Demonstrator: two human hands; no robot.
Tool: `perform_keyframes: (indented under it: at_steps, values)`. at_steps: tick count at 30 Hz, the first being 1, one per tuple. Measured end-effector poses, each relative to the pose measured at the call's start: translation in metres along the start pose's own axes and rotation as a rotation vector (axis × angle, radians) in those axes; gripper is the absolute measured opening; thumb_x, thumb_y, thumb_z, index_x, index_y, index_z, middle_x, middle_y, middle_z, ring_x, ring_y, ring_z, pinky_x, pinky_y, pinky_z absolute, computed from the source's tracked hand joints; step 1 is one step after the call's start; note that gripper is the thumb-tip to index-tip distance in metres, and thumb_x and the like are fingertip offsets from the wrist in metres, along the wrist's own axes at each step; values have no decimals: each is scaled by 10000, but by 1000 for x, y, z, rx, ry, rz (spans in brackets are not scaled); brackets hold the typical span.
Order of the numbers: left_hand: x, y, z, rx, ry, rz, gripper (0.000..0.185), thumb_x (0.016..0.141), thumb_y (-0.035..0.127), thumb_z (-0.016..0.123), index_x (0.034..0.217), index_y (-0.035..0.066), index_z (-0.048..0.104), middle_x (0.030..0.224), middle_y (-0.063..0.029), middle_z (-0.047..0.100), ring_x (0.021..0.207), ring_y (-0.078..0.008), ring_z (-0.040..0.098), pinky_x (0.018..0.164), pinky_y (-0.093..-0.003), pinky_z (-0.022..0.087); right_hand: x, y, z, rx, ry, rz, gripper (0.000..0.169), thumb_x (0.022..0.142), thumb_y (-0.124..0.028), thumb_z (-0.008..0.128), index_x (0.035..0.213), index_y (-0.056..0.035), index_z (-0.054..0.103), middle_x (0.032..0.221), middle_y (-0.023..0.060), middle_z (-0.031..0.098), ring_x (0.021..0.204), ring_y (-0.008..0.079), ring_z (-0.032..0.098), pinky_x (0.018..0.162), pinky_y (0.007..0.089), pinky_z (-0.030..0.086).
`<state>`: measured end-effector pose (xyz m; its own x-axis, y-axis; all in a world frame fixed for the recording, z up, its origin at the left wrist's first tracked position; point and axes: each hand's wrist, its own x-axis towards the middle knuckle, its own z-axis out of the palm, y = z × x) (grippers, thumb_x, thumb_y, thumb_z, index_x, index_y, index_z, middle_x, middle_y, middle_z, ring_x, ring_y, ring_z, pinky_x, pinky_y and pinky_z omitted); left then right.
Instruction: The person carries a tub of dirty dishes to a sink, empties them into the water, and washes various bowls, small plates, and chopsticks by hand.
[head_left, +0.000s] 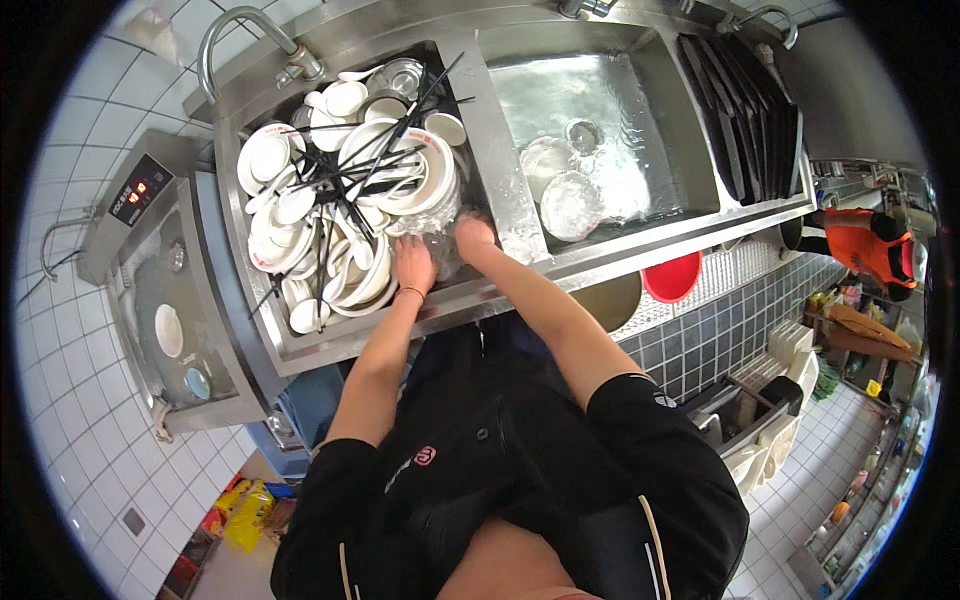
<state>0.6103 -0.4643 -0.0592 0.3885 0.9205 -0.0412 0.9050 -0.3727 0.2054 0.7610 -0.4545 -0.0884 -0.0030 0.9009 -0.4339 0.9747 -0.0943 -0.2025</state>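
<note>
Both my hands are at the front right corner of the left sink basin (491, 277), beside a heap of dishes. My left hand (415, 262) reaches down against the stacked white bowls (367, 289), its fingertips out of sight. To its right, my right hand (474, 231) dips into the same corner, fingers largely hidden by splashing water (444, 244). Whether either hand grips something cannot be told. Above them a large white bowl (439, 184) bears red writing. Black chopsticks (390, 150) lie crisscross over the heap, among white soup spoons (362, 253).
The right basin holds water with submerged dishes (571, 205). Black trays (742, 120) stand on edge beyond it. A faucet (296, 64) rises behind the left basin. At far left is another water-filled sink (187, 300). A red basin (673, 276) sits below; a person in orange (862, 240) stands far right.
</note>
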Motion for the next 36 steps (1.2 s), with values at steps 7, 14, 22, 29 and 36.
perform_keyframes:
  at_steps: [7,14,22,29,36]
  values:
    - [5,-9,7,-391,60,-284,379,786,146,552,1097,-65,506,1072,-278,541,1031,-415,494,922,-443,377,54,13,43,1270,30,389,419,864,-303,483,1120,26,527,1122,194,561,1053,323,528,940,400,391]
    - [21,-29,35,-903,187,-596,414,845,130,516,1196,-81,459,1220,-225,503,1049,-365,502,927,-415,380,58,-2,42,1454,457,309,583,887,-481,419,1271,-48,484,1304,164,467,1202,282,416,1052,370,251]
    - [58,-80,89,-1440,335,-820,416,925,154,394,1306,-13,403,1347,-127,419,1142,-270,452,1004,-362,329,40,-6,-35,1881,6,234,645,820,-427,557,1325,-48,425,1357,144,419,1232,249,397,1038,348,297]
    - [57,-86,131,-1655,-34,-990,389,961,220,354,1297,39,425,1343,-109,435,1201,-229,440,988,-351,370,34,-5,-18,1199,114,378,497,712,-198,583,1136,51,512,1089,244,589,1023,362,571,875,403,457]
    - [51,-33,94,-2086,-252,-821,384,962,220,352,1294,42,427,1334,-109,443,1195,-225,446,989,-355,374,-27,-39,-86,570,406,473,747,645,-66,644,1284,83,287,1240,292,389,1035,406,506,790,388,515]
